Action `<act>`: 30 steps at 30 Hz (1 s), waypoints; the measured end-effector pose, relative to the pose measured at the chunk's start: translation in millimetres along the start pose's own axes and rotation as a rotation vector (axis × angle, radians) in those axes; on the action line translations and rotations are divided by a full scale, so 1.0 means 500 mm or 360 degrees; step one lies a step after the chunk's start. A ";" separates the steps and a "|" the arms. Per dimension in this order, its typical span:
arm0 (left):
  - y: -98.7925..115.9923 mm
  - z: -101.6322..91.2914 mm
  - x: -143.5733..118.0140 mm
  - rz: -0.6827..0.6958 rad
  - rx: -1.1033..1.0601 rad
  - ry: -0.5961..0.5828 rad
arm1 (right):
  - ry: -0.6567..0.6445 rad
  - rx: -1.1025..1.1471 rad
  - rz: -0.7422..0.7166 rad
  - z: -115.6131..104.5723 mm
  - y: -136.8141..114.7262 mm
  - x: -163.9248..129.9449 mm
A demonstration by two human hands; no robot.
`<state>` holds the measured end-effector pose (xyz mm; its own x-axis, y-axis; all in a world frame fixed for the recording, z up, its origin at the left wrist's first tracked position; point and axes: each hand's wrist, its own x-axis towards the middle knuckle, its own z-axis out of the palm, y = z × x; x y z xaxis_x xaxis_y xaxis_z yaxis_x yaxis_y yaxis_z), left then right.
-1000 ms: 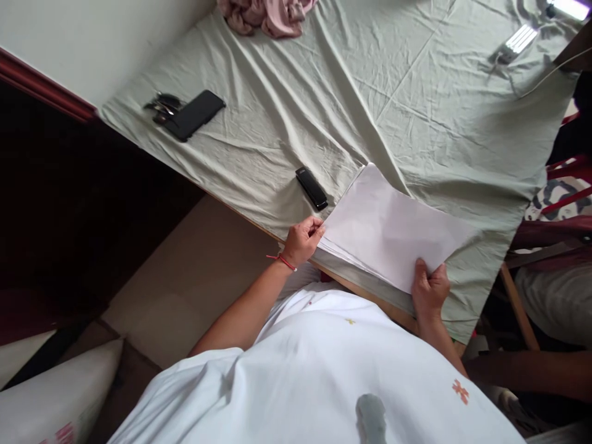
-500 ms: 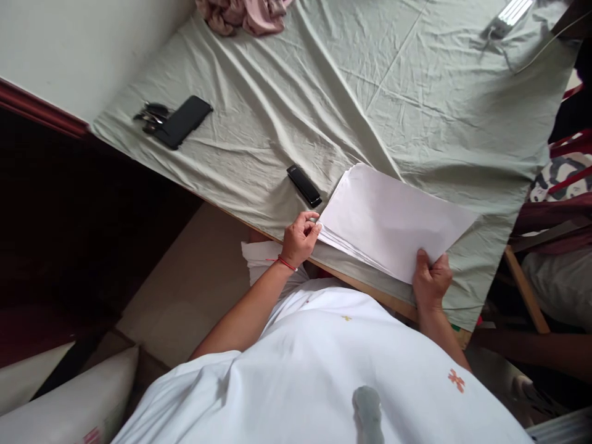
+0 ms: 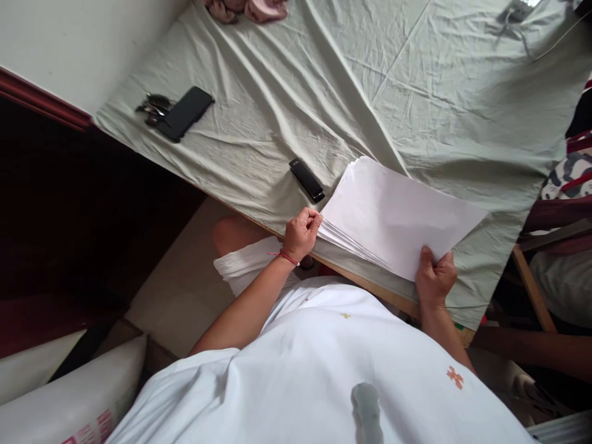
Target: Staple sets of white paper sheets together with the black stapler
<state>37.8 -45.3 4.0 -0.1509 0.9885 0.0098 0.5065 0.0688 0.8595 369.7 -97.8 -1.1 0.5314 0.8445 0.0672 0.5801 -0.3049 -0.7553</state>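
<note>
Left hand: curled at the near left corner of the paper stack, fingers pinched narrow on the sheet edges; red thread bracelet at the wrist.
Right hand: gripping the near right corner of the same stack, thumb on top of the upper sheet, other fingers tucked under and hidden.
Paper stack: white, blank on top, lying at the near edge of the bench, turned at an angle to that edge; left edges fanned slightly apart near the left hand.
Bench cover: pale green cloth, creased, hanging over the near edge.
Small black bar-shaped object: flat on the cloth just beside the stack's left corner, apart from the left hand; kind not clear.
Black phone: far left on the cloth, well apart from the stack, touching a bunch of keys.
Pink fabric: bundled at the far edge, partly cut off by the frame.
Clothing: white shirt filling the lower view.
</note>
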 end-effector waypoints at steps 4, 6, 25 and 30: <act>-0.001 -0.003 0.001 0.0045 0.0013 0.0042 | -0.0005 0.0004 -0.0036 0.001 0.004 0.001; 0.000 -0.006 0.000 0.0018 -0.0056 0.0002 | 0.0002 -0.0007 -0.0056 0.002 0.007 0.001; 0.001 -0.003 -0.003 0.0067 -0.0044 -0.0006 | 0.0031 -0.0068 -0.0092 0.004 0.005 0.006; -0.008 0.004 0.003 0.0066 -0.0034 -0.0020 | 0.0021 -0.0031 -0.0096 0.007 0.009 0.005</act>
<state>37.5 -43.8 -0.5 -0.1196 0.9920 0.0393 0.4937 0.0251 0.8692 371.5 -95.7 -6.7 0.5030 0.8558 0.1206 0.6230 -0.2623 -0.7369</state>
